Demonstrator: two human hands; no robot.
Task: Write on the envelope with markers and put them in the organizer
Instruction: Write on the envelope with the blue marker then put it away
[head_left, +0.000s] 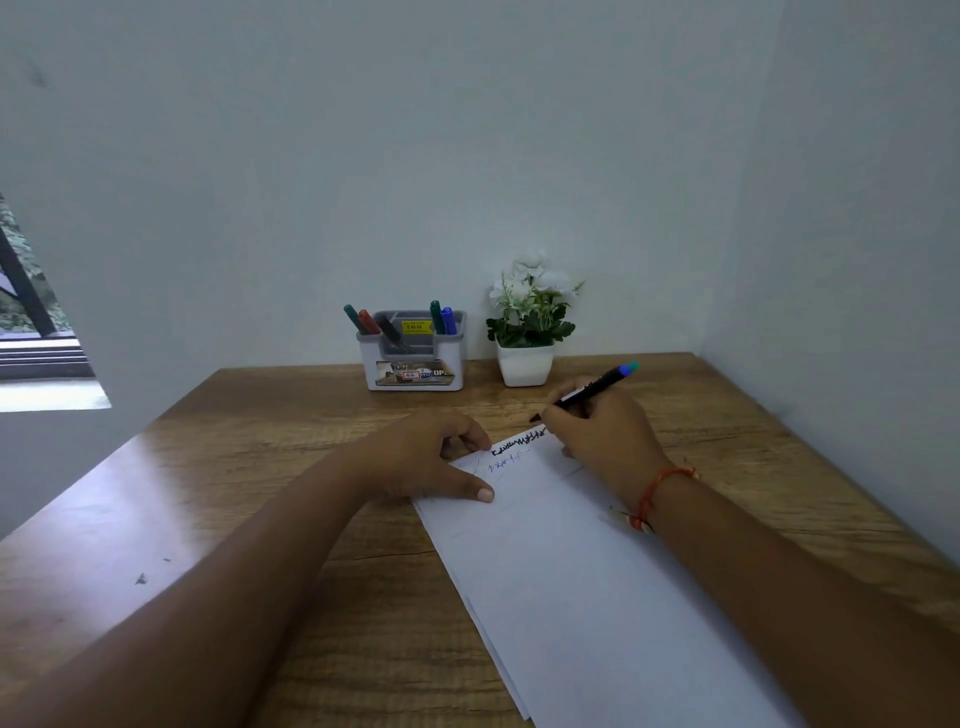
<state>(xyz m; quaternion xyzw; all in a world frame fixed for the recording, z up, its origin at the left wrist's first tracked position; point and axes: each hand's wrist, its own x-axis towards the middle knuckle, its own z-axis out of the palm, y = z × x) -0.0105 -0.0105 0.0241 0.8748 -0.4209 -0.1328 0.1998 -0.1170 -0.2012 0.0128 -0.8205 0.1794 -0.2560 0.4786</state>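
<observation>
A long white envelope (582, 561) lies slanted on the wooden table, with black and blue scribbles near its far end. My right hand (602, 441) grips a black marker (592, 392) with a blue-green end, its tip at the envelope's far edge. My left hand (431, 457) rests on the envelope's far left corner, fingers and thumb pressing it flat. The white and grey organizer (415, 358) stands at the back of the table and holds several markers: green, red, black and blue.
A white pot with white flowers (527, 332) stands right of the organizer against the wall. Walls close in behind and on the right. The wooden table (234, 467) stretches left, where a window shows at the edge of view.
</observation>
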